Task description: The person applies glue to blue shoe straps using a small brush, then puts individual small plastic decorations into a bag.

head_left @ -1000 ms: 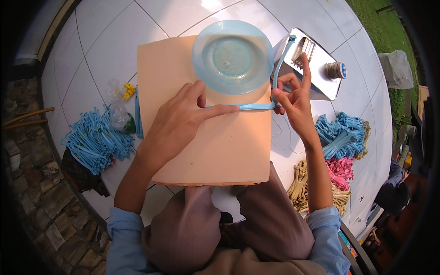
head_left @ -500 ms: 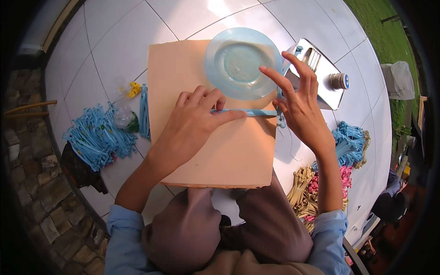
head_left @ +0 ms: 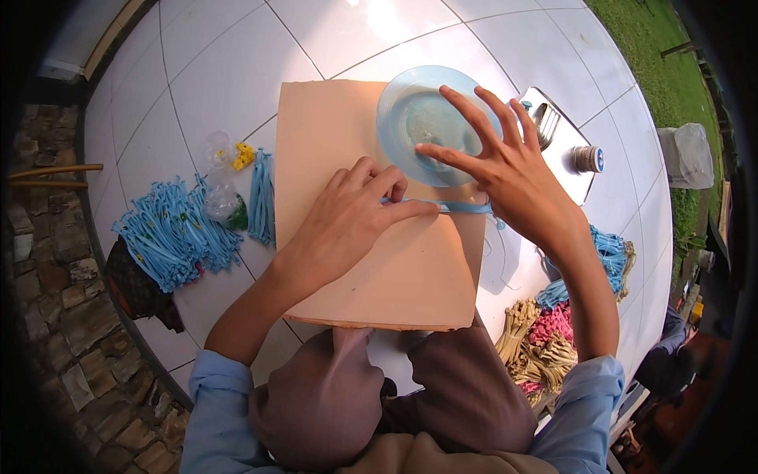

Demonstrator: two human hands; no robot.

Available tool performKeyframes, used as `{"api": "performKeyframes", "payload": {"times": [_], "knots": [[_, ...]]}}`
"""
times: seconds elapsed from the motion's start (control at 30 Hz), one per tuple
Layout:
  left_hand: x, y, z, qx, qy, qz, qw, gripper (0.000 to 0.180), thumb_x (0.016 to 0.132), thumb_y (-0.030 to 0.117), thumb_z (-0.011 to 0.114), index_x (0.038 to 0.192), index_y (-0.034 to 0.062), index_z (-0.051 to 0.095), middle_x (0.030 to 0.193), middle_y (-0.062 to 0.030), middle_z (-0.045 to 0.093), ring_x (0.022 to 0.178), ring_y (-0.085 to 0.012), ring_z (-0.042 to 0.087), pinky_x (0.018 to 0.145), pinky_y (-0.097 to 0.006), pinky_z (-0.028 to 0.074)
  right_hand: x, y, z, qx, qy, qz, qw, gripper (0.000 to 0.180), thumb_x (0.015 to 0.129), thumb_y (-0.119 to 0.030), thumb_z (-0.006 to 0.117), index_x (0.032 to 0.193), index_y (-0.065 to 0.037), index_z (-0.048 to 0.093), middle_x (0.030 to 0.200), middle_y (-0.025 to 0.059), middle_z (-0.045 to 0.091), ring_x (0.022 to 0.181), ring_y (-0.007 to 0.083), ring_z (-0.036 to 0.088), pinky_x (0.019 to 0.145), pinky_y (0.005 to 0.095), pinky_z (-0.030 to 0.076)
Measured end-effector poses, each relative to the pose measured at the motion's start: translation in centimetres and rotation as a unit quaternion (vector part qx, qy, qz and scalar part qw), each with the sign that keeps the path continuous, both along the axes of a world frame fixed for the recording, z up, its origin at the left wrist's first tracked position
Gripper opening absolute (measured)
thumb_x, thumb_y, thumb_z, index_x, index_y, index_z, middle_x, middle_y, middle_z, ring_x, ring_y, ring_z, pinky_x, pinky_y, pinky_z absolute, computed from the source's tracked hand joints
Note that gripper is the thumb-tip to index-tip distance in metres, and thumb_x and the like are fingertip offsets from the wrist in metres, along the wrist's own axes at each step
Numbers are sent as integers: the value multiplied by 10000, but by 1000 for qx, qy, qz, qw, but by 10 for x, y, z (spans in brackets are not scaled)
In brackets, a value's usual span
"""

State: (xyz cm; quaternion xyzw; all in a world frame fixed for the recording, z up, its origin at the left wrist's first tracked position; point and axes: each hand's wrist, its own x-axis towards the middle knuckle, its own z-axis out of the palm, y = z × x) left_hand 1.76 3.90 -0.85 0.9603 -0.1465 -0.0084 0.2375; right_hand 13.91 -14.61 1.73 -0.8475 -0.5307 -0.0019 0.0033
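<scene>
Across the tan board (head_left: pixel 379 284) lies a narrow light-blue strip (head_left: pixel 466 208). My left hand (head_left: pixel 347 217) is closed on its left part, thumb stretched along it and fingers curled. Over the clear bluish glass plate (head_left: pixel 399 162) my right hand (head_left: pixel 517 178) is spread with fingers apart. Its index fingertip is over the middle of the plate; whether it touches cannot be told. The strip's right end runs under the right hand's wrist side, with a small blue knotted piece (head_left: pixel 500 224) and thin threads hanging at the board's edge.
To the right, a metal tray (head_left: pixel 564 170) holds a fork (head_left: pixel 546 126) and a thread spool (head_left: pixel 587 159). Bundles of blue strips (head_left: pixel 178 233) lie left on the white tiles, beside a plastic bag with yellow bits (head_left: pixel 242 156). Tan bundles (head_left: pixel 517 328) and pink bundles (head_left: pixel 553 324) lie right.
My right hand has shifted onto the plate and spread its fingers further. My left hand still holds the strip. The view has shifted slightly, and the board's right side looks bent or lifted.
</scene>
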Motion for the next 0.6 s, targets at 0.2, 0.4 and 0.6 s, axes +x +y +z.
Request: {"api": "performKeyframes", "payload": {"times": [0.2,0.4,0.6], "knots": [[1,1,-1,3,-17,-5,1000,410,746,93,531,1107,251,647,918,-16,479,942,-192,471,881,-327,422,0,-2,-1,22,8,9,1000,531,733,54,549,1169,-246,520,1442,62,232,1299,324,269,1069,551,225],[1,-1,0,4,-16,-6,1000,405,747,102,534,1106,253,646,914,-15,474,929,-191,469,872,-331,419,-4,-17,-3,69,61,-46,995,500,697,20,614,1130,-209,513,1379,91,299,1236,337,340,1031,528,294],[0,1,-2,20,-13,-8,1000,380,764,112,523,1098,260,627,921,-6,476,887,-195,455,796,-318,411,-35,-47,-24,251,-21,-24,968,378,607,-108,723,965,-215,664,1249,66,471,1104,264,430,974,468,352]]}}
